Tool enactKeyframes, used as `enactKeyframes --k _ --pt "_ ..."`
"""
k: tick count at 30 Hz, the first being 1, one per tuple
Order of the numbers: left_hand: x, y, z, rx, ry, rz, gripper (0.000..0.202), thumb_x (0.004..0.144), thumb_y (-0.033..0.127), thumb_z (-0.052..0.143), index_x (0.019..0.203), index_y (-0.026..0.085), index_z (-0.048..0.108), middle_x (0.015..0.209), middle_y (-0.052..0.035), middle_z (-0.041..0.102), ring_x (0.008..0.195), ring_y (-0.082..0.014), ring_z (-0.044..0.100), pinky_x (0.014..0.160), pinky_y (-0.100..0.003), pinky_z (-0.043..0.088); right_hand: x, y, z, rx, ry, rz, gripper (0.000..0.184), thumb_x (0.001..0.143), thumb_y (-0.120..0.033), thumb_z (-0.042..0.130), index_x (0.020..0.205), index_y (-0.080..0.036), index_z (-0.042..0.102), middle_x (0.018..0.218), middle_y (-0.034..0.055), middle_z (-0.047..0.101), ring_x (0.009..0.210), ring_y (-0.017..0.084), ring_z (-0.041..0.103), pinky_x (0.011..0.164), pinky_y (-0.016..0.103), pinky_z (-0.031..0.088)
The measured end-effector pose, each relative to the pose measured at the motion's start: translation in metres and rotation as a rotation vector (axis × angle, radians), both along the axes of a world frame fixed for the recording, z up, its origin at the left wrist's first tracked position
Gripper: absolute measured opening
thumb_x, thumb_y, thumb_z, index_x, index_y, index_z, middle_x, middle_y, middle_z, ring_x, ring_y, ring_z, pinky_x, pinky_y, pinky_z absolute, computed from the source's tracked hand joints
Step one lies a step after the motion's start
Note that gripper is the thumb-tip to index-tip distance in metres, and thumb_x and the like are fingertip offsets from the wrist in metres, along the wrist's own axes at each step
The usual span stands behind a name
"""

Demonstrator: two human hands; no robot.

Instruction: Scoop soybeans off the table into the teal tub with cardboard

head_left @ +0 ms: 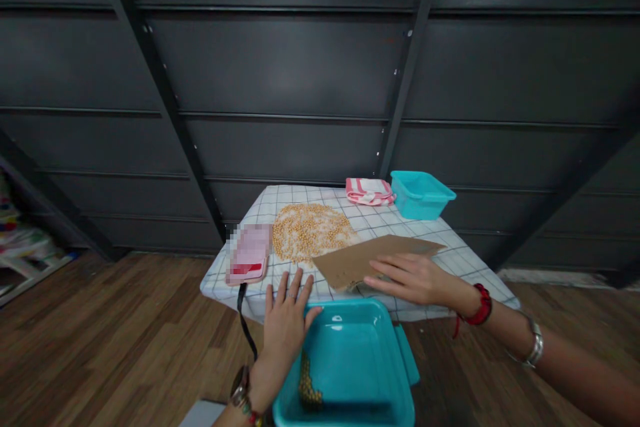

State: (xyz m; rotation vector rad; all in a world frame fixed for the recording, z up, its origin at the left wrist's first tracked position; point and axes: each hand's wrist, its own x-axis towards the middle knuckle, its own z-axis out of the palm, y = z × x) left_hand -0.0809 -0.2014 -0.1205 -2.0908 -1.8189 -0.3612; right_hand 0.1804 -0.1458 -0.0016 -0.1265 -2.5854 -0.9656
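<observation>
On the checked tablecloth lies a spread of small round yellow beans, mixed with finer white grains. My right hand holds a flat sheet of brown cardboard, fingers laid across it and thumb hidden. The cardboard's left end touches the edge of the beans. My left hand has its fingers spread at the table's front edge, beside the rim of a turquoise plastic basin. Inside that basin, along its left side, sits a small heap of darker beans.
A pink phone-like object, partly blurred, rests at the table's left with a black strap hanging down. Toward the back right are a folded red-and-white cloth and a smaller turquoise tub. A dark panelled wall stands behind.
</observation>
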Motion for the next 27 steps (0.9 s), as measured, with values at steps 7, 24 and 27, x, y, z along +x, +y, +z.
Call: enactKeyframes --k 7,24,27 --pt "0.000 0.000 0.000 0.027 0.002 -0.006 0.050 0.083 0.051 0.041 0.128 0.030 0.039 0.133 -0.0060 0.045 0.120 -0.0324 0.041 0.093 -0.056 0.033 0.005 0.003 0.004 0.036 0.066 -0.045 0.034 0.088 -0.008 0.037 0.118 -0.017 0.049 0.098 0.0069 0.065 0.088 0.015 0.060 0.070 0.029 0.051" --pt "-0.001 0.001 -0.006 0.020 -0.015 -0.001 0.051 0.083 0.050 0.041 0.130 0.029 0.037 0.135 -0.0053 0.044 0.122 -0.0326 0.038 0.094 -0.056 0.031 0.010 -0.020 -0.005 -0.044 -0.024 -0.090 0.033 0.089 -0.011 0.033 0.113 -0.019 0.054 0.098 0.0070 0.063 0.085 0.017 0.060 0.065 0.030 0.051" --pt "0.000 0.001 -0.005 0.014 -0.024 -0.004 0.050 0.084 0.048 0.041 0.130 0.030 0.036 0.136 -0.0048 0.043 0.123 -0.0320 0.037 0.095 -0.055 0.031 0.012 -0.023 -0.003 -0.060 -0.017 -0.080 0.032 0.089 -0.013 0.036 0.114 -0.020 0.053 0.099 0.0066 0.062 0.088 0.017 0.059 0.068 0.030 0.050"
